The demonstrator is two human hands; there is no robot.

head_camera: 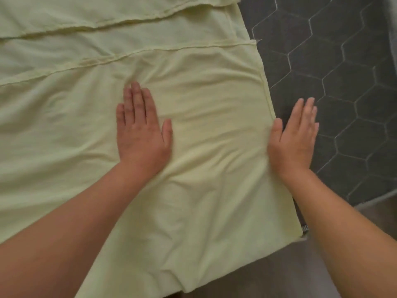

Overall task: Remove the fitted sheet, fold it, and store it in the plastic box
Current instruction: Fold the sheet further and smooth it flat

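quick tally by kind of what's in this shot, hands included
hands: 2 (left hand, right hand)
pale yellow sheet: 1
grey hexagon-patterned surface: 1
brown floor: 1
total: 5

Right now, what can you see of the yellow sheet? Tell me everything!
The sheet is pale yellow, soft-looking cloth, spread flat in folded layers whose stitched edges run across the top. It is lightly wrinkled and lies on a gray hexagon-patterned surface. The left hand presses flat on it; the right hand lies flat at its right edge.
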